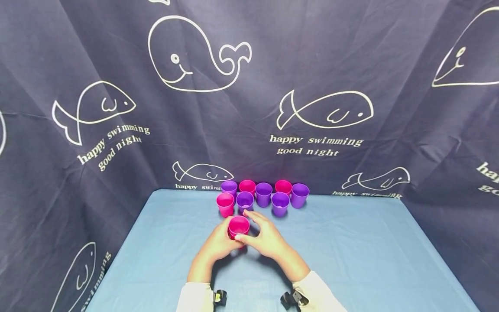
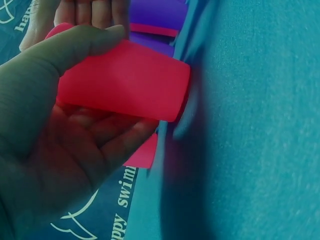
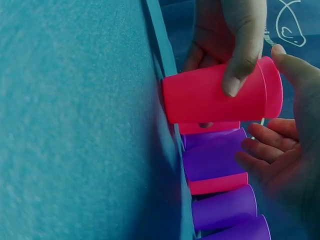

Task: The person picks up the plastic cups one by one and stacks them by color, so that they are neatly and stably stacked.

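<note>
Two nested pink cups [image 1: 238, 225] stand near the middle of the table, the inner one's rim showing just above the outer one's. My left hand [image 1: 220, 242] grips them from the left, its thumb across the near side and fingers behind, as the left wrist view shows. At the right, my right hand [image 1: 269, 237] is spread around the rim; its thumb tip [image 3: 278, 50] is at the rim and its other fingers [image 3: 270, 150] stand apart from the cups. In the right wrist view the left thumb [image 3: 240, 70] lies along the outer cup [image 3: 210, 102].
Behind the hands, several upright cups stand close together, among them a pink cup [image 1: 225, 205], a purple cup [image 1: 245, 203] and another purple cup [image 1: 299, 197]. A blue cloth covers the table [image 1: 370, 255]. A dark curtain [image 1: 257, 108] with whale drawings hangs behind.
</note>
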`<state>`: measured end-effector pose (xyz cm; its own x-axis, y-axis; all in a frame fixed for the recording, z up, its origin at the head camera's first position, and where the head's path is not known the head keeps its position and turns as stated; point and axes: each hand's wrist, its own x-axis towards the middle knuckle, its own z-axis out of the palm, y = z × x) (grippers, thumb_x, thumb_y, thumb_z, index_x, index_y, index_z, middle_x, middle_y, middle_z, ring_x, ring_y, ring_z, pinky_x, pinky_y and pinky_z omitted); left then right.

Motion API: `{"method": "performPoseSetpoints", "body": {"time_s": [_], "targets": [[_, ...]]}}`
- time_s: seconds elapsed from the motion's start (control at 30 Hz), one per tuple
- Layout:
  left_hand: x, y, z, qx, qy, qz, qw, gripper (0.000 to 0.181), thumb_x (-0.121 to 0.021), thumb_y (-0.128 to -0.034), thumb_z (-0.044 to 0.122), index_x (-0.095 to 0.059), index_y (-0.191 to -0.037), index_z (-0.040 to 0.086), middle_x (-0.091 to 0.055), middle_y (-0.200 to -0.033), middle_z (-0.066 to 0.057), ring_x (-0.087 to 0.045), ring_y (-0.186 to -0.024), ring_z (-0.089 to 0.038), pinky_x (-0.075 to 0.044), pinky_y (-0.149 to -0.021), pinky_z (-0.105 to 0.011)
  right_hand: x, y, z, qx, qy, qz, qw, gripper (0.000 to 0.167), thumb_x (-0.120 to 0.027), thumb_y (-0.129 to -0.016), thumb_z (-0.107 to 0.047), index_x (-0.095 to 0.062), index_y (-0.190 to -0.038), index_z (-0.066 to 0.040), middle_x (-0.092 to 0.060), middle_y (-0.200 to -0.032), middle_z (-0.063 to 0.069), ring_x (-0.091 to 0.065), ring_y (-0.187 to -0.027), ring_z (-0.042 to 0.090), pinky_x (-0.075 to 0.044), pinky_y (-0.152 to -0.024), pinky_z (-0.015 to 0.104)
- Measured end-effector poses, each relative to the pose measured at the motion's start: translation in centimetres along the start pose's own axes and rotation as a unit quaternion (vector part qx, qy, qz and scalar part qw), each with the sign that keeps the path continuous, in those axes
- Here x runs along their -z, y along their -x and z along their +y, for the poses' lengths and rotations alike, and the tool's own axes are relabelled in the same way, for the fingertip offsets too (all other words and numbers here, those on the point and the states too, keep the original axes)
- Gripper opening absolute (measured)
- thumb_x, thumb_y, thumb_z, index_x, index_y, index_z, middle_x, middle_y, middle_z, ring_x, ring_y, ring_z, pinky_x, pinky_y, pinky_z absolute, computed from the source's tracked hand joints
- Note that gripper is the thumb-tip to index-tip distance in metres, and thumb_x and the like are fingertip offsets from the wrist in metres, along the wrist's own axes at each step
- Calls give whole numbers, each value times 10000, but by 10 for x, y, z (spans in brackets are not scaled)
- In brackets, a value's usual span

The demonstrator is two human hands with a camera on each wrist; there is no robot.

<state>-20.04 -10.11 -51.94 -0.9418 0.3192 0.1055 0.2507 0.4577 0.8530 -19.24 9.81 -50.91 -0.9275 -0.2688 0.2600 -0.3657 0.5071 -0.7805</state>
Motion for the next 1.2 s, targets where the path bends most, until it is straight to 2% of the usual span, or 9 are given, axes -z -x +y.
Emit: {"method": "performPoseSetpoints", "body": {"time_s": [0.17,0.37,0.53,0.77,0.9,1.07,1.2], "targets": [[0,0,0,59,26,-129,9999,564,-902,-760,160,-642,-1258,113,-742,-1093,-18,-690,-997,-155,-574,-943,-339,4,-2,2,57,-6,61,10000,782,-903,-830,-362,-587,-1507,-133,-644,-1493,54,-537,-1478,246,-416,-1243,482],[-2,0,0,186,51,-159,9997,562,-900,-781,157,-635,-1276,122,-745,-1116,-7,-692,-1025,-150,-566,-968,-336,11,-3,4,273,64,369,9989,729,-901,-836,-325,-620,-1466,-91,-660,-1467,91,-582,-1429,296,-476,-1185,515],[-2,1,1,175,42,-183,9997,587,-898,-780,139,-627,-1299,102,-749,-1129,-23,-697,-1037,-165,-562,-987,-367,18,-4,5,173,-42,474,9987,702,-890,-847,-300,-626,-1459,-79,-651,-1482,102,-583,-1430,300,-510,-1151,500],[-2,1,2,198,13,-180,9996,593,-900,-779,156,-626,-1303,113,-744,-1107,-8,-689,-1033,-162,-552,-998,-413,25,-6,7,67,-309,554,9980,680,-882,-857,-244,-622,-1452,-41,-657,-1472,96,-587,-1423,287,-509,-1155,460],[-2,0,2,180,-51,-180,9997,572,-900,-777,159,-632,-1281,117,-737,-1081,5,-684,-1021,-163,-550,-997,-426,27,-6,9,187,-420,667,9967,646,-875,-858,-196,-633,-1432,-25,-679,-1434,109,-624,-1377,294,-523,-1136,452],[-1,0,3,214,-134,-124,9996,532,-904,-768,158,-633,-1225,125,-720,-1021,22,-667,-968,-149,-554,-959,-404,30,-7,10,363,-401,834,9950,619,-874,-861,-168,-644,-1413,-9,-701,-1389,119,-660,-1323,302,-543,-1108,455],[-1,2,3,234,-109,-93,9996,523,-903,-765,151,-633,-1212,127,-715,-1008,23,-665,-959,-149,-554,-958,-402,35,-8,8,328,-305,948,9945,608,-881,-851,-166,-662,-1402,-34,-707,-1383,112,-680,-1292,301,-540,-1112,458]]}}
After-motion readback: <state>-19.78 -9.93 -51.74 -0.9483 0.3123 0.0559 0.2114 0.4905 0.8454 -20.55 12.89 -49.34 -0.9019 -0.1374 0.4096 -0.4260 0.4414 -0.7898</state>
